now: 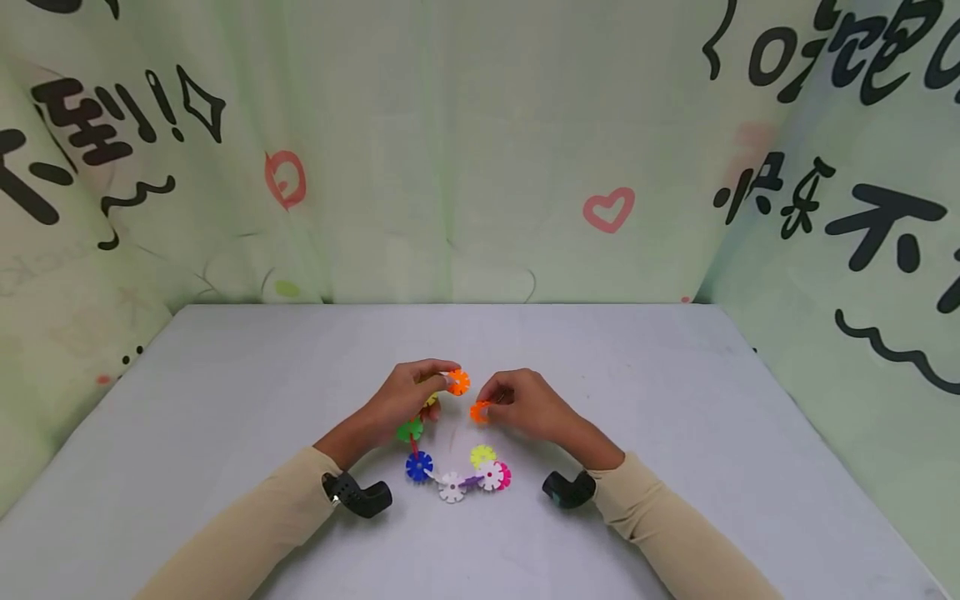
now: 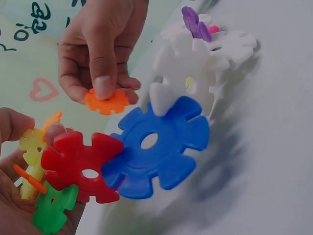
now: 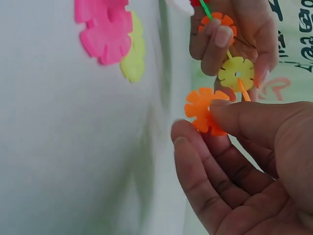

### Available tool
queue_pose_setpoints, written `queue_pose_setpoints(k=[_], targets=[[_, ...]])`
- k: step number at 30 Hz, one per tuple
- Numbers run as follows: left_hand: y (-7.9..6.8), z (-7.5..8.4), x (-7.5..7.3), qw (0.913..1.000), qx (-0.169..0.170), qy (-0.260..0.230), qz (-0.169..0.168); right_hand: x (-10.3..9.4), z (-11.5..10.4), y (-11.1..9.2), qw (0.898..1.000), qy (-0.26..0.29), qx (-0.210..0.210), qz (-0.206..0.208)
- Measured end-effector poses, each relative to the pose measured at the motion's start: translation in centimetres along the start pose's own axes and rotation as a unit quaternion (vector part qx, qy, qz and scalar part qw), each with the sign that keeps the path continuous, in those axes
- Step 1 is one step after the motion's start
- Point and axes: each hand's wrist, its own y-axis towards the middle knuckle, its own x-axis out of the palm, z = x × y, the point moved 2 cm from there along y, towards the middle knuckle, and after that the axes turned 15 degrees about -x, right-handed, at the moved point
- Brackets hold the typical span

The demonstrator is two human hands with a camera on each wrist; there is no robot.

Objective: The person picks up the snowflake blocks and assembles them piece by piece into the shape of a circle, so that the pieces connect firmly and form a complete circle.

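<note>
My left hand (image 1: 405, 392) grips one end of a chain of notched plastic snowflake discs, with an orange disc (image 1: 459, 382) at its fingertips. Between thumb and fingers, my right hand (image 1: 528, 407) pinches a loose orange snowflake disc (image 3: 205, 110), a short way apart from the chain. In the left wrist view, a red disc (image 2: 68, 154) joins a large-looking blue disc (image 2: 171, 142), with a green disc (image 2: 55, 208) by the left palm. The chain curves round through a white disc (image 1: 452, 488) to a pink disc (image 1: 506, 476) and a yellow disc (image 1: 482, 455).
A white-covered table (image 1: 645, 358) lies under both hands. Behind and beside it hangs a pale green curtain (image 1: 465, 167) printed with black characters and red hearts. Each wrist wears a black camera band, such as the left band (image 1: 358, 495).
</note>
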Motion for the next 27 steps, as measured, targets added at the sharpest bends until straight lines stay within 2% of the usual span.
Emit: queue_pose_setpoints(k=[9, 13, 19, 27], targets=[[0.1, 0.0, 0.4, 0.9999, -0.009, -0.006, 0.001, -0.9, 0.2, -0.3, 0.998, 0.039, -0.007, 0.058], [0.3, 0.0, 0.6, 0.9999, -0.012, -0.004, 0.000, -1.0, 0.2, -0.4, 0.996, 0.034, -0.015, 0.077], [0.2, 0.2, 1.0, 0.9999, -0.016, -0.004, -0.002, -1.0, 0.3, -0.4, 0.991, 0.026, -0.026, 0.128], [0.1, 0.2, 1.2, 0.9996, -0.024, -0.013, -0.006, -0.7, 0.2, -0.6, 0.989, 0.032, -0.017, 0.146]])
